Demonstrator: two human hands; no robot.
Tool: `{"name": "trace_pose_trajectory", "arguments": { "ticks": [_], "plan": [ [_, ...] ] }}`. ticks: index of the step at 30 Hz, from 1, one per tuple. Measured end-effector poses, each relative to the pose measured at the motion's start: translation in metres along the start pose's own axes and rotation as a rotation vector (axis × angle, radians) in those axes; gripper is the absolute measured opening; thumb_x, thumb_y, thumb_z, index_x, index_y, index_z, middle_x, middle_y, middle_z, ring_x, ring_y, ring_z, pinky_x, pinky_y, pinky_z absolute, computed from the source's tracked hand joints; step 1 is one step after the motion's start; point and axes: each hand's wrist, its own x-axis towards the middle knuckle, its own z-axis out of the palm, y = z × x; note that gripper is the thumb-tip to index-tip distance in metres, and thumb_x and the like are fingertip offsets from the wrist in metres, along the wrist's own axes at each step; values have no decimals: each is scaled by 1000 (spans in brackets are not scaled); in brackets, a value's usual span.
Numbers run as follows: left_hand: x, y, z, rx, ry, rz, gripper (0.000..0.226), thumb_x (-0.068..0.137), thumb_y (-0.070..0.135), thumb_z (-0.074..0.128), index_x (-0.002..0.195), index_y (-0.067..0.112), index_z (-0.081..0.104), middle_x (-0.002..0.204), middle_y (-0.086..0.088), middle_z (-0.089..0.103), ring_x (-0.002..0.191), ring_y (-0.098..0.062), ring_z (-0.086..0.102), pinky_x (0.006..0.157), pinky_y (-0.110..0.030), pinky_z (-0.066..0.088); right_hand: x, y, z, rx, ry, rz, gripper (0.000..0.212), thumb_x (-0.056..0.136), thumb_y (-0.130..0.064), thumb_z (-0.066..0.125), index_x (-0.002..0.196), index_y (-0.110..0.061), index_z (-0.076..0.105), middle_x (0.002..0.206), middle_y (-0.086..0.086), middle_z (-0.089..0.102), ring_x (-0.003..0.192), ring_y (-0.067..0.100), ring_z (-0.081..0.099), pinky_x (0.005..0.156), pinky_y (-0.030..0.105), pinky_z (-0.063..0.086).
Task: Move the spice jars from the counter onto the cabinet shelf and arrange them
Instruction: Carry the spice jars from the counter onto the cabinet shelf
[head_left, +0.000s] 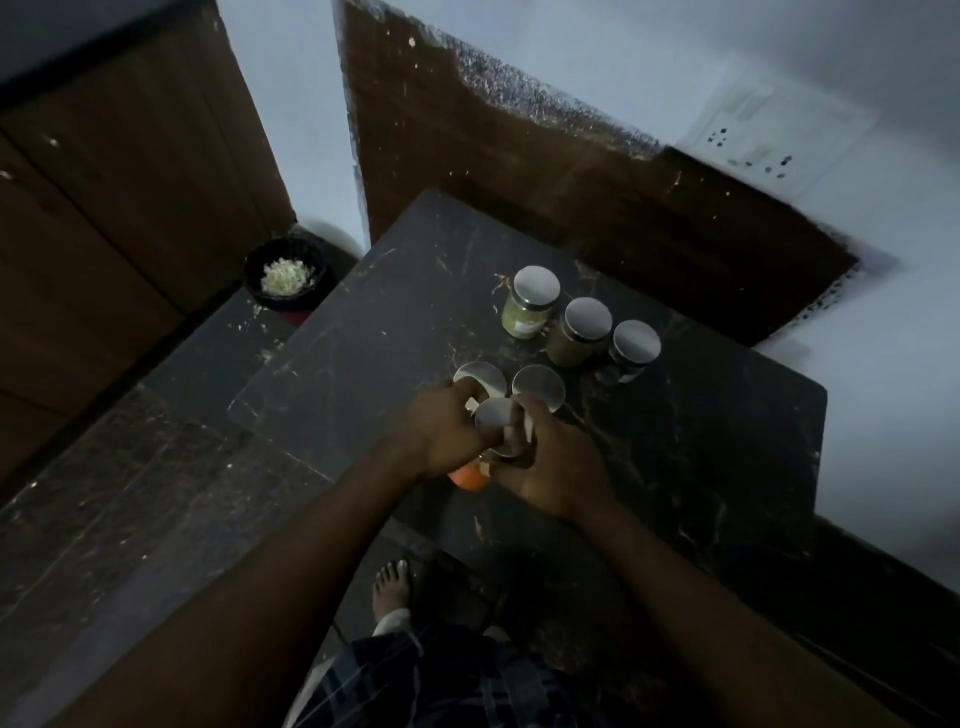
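I see a dark marble bench (701, 441) carrying five steel-lidded jars: three in a row (587, 332) at two o'clock, two (537, 387) near centre.

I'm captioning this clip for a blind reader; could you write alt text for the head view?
Both hands, left hand and right hand, gather three silver-lidded jars on a dark counter. Three more jars stand behind them.
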Motion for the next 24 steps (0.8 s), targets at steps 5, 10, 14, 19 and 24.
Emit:
{"name": "trace_pose_trajectory", "arguments": {
  "ticks": [5,10,14,19,24],
  "plan": [
    [9,53,-40,-176,136,195,43,84,62,64,115,32,62,106,7,62,94,-9,59,82,-36,54,11,-19,-59,160,240,-88,72,74,-54,80,134,-39,42,122,-20,59,105,-3,59,84,29,56],
    [14,116,-83,-437,162,350,44,81,66,66,116,40,64,113,20,69,103,5,64,88,-28,54,27,-32,-127,261,433,-149,76,73,-50,83,136,-39,42,121,-21,61,109,-6,62,79,13,53],
    [20,176,-126,-490,209,524,47,83,59,68,126,41,62,118,25,68,106,7,64,85,-17,53,30,-57,-200,393,616,-197,69,76,-58,81,134,-45,46,123,-16,68,107,-4,66,78,12,54],
    [29,269,-177,-520,351,679,44,82,58,71,123,43,63,116,20,69,102,0,67,84,-30,59,25,-99,-297,388,755,-312,65,79,-56,76,136,-42,47,119,-15,70,103,-3,68,79,17,57],
    [21,370,-223,-516,465,896,48,79,64,65,122,44,62,115,24,68,97,5,65,79,-22,54,4,-128,-401,323,899,-433,70,83,-44,81,143,-37,47,131,-7,67,108,7,69,85,25,60]
  ]
}}
